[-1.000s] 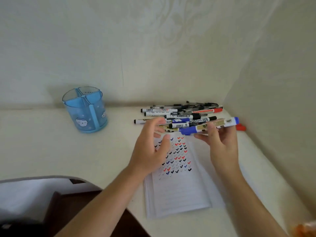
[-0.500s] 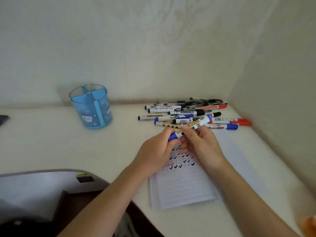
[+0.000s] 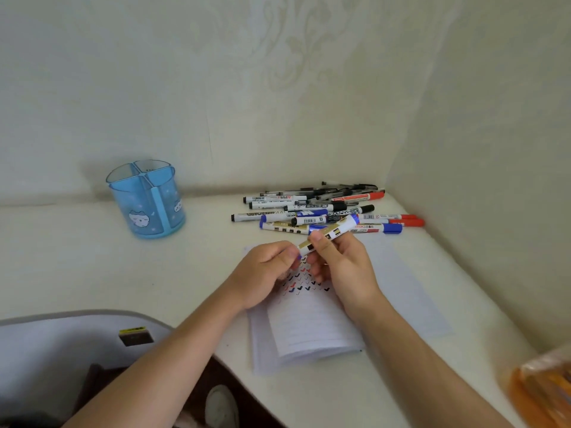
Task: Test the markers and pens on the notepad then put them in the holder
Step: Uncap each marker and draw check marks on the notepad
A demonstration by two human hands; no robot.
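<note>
Right hand (image 3: 343, 267) grips marker (image 3: 332, 233) mid-barrel, tilted, over notepad (image 3: 309, 322). Left hand (image 3: 265, 273) pinches its blue cap (image 3: 298, 258) at the lower end, mostly hidden. Holder (image 3: 148, 208) well apart, left on worktop (image 3: 77, 257); pile (image 3: 312, 208) just behind.

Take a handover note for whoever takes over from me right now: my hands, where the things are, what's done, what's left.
Right hand grips a blue marker, tilted above the notepad.
Left hand is curled at the marker's lower end. The cap isn't visible and is probably in that fist.
The pile of markers and pens lies beyond the notepad. The holder stands far left with nothing sticking out of it.
Done: rows of check marks on the page.
Left: test this marker, cap it, then test the rest and put everything in the holder.
</note>
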